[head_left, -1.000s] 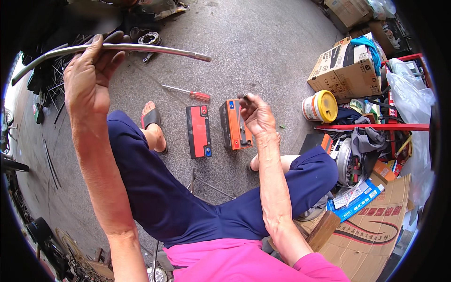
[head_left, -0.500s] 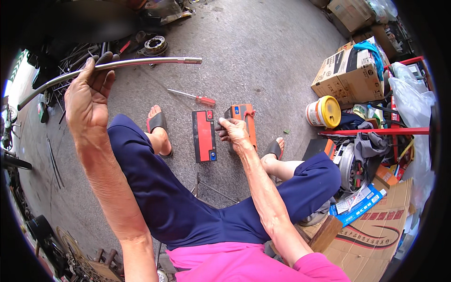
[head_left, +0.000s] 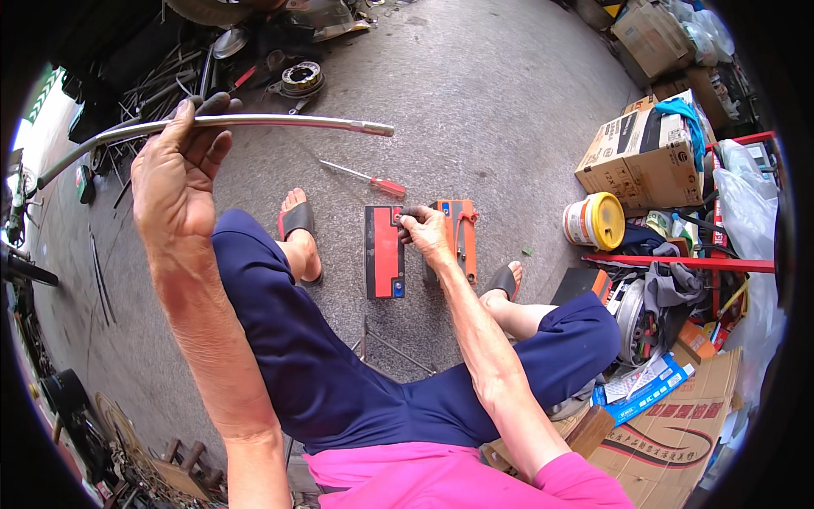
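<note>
Left hand (head_left: 174, 178) grips curved metal tube (head_left: 254, 123); right hand (head_left: 424, 237) pinches black battery's (head_left: 383, 254) top edge

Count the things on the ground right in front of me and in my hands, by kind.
Batteries: 2, a red and black one and an orange one
Screwdrivers: 1
Metal tubes: 1, in the left hand
Total: 4

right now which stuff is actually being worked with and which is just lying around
In hand:
- left hand holds long curved grey metal tube
- right hand on the orange box-shaped battery, beside the red and black battery

Lying about:
- red-handled screwdriver
- white tub with yellow lid
- cardboard boxes
</note>
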`<action>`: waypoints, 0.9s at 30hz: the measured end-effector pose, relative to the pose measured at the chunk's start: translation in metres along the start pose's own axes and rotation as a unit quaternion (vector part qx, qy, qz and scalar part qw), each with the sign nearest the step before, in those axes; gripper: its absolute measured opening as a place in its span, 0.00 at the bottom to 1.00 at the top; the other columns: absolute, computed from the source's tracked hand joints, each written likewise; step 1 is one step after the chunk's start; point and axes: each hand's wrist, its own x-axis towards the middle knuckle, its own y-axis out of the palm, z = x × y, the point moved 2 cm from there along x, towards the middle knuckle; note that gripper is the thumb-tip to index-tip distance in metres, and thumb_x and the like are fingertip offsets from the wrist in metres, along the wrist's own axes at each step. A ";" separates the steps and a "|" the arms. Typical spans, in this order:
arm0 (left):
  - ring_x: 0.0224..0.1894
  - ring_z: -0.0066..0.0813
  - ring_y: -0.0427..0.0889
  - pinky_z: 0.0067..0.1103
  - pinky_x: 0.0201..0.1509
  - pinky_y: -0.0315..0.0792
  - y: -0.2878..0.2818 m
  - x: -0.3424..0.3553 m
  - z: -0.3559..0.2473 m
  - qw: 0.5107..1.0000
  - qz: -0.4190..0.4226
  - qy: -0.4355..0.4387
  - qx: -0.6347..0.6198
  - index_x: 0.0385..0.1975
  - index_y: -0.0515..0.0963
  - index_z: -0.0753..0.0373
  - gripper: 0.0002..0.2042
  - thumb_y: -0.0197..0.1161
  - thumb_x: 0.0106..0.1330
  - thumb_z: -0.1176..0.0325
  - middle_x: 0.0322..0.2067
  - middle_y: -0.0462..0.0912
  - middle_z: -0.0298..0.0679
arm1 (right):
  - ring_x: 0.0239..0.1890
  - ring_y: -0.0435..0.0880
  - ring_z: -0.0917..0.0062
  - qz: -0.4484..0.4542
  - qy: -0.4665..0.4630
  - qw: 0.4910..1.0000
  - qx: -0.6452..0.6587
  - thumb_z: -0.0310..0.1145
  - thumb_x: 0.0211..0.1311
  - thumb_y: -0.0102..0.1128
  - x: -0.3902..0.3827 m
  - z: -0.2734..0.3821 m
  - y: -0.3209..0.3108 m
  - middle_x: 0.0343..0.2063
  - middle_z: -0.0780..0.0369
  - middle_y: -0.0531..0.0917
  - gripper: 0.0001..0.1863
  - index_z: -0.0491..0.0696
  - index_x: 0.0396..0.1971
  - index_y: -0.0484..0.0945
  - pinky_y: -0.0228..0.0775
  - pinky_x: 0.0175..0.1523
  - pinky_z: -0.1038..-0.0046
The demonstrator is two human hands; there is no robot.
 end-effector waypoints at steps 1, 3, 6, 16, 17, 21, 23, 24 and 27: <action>0.41 0.29 0.87 0.22 0.42 0.81 -0.001 0.001 0.000 1.000 0.005 -0.003 -0.002 0.41 0.79 0.65 0.07 0.59 0.70 0.69 0.40 0.86 0.46 | 0.26 0.84 0.81 -0.010 -0.003 0.999 -0.035 0.30 0.61 0.61 0.001 0.000 0.001 0.26 0.61 0.85 0.10 0.40 0.38 0.82 0.77 0.30 0.77; 0.42 0.28 0.86 0.21 0.43 0.80 -0.001 0.001 0.001 1.000 0.015 -0.008 -0.006 0.42 0.80 0.65 0.08 0.59 0.71 0.69 0.41 0.86 0.46 | 0.26 0.83 0.81 -0.054 -0.088 0.983 -0.150 0.31 0.60 0.62 0.005 -0.003 0.004 0.26 0.61 0.86 0.11 0.41 0.38 0.84 0.77 0.31 0.76; 0.42 0.28 0.86 0.20 0.43 0.80 -0.001 -0.001 0.001 1.000 0.015 -0.009 0.000 0.42 0.80 0.65 0.08 0.58 0.71 0.68 0.40 0.86 0.46 | 0.29 0.84 0.76 -0.098 -0.149 0.945 -0.275 0.33 0.58 0.64 0.000 0.002 0.011 0.29 0.59 0.85 0.10 0.45 0.37 0.86 0.76 0.37 0.72; 0.42 0.28 0.86 0.20 0.43 0.79 0.003 -0.002 0.002 0.999 0.018 -0.024 0.019 0.43 0.79 0.65 0.09 0.57 0.71 0.68 0.41 0.86 0.46 | 0.37 0.82 0.57 -0.121 -0.199 0.910 -0.344 0.33 0.59 0.61 -0.013 0.010 0.012 0.32 0.53 0.81 0.08 0.47 0.34 0.85 0.74 0.43 0.60; 0.42 0.28 0.86 0.20 0.43 0.79 0.003 -0.003 0.002 0.999 0.020 -0.025 0.019 0.43 0.79 0.65 0.09 0.57 0.71 0.68 0.41 0.86 0.46 | 0.36 0.82 0.57 -0.119 -0.210 0.906 -0.346 0.34 0.59 0.61 -0.013 0.009 0.011 0.32 0.54 0.81 0.08 0.48 0.34 0.85 0.74 0.43 0.60; 0.42 0.28 0.86 0.20 0.43 0.79 0.004 -0.004 0.002 0.999 0.017 -0.020 0.029 0.43 0.79 0.65 0.09 0.57 0.71 0.68 0.41 0.86 0.46 | 0.35 0.83 0.60 -0.105 -0.272 0.843 -0.453 0.31 0.57 0.60 -0.015 0.017 0.019 0.30 0.54 0.79 0.06 0.46 0.31 0.81 0.76 0.39 0.61; 0.42 0.28 0.86 0.19 0.43 0.79 0.010 -0.004 0.004 0.999 0.024 -0.025 0.033 0.43 0.79 0.65 0.09 0.57 0.71 0.68 0.41 0.86 0.46 | 0.34 0.83 0.62 -0.100 -0.293 0.792 -0.526 0.29 0.55 0.58 -0.014 0.017 0.018 0.29 0.55 0.79 0.04 0.46 0.28 0.79 0.76 0.36 0.62; 0.42 0.28 0.86 0.19 0.43 0.79 0.013 -0.004 0.005 0.999 0.031 -0.028 0.033 0.44 0.79 0.65 0.09 0.57 0.71 0.68 0.41 0.86 0.46 | 0.33 0.84 0.64 -0.096 -0.302 0.765 -0.561 0.28 0.54 0.58 -0.014 0.016 0.018 0.29 0.55 0.78 0.03 0.46 0.27 0.77 0.76 0.35 0.63; 0.42 0.27 0.86 0.19 0.43 0.79 0.010 -0.006 0.002 0.999 0.027 -0.025 0.040 0.44 0.79 0.65 0.09 0.58 0.71 0.67 0.41 0.86 0.46 | 0.31 0.84 0.67 -0.105 -0.319 0.722 -0.604 0.26 0.51 0.56 -0.016 0.018 0.031 0.28 0.57 0.78 0.01 0.46 0.25 0.76 0.77 0.32 0.67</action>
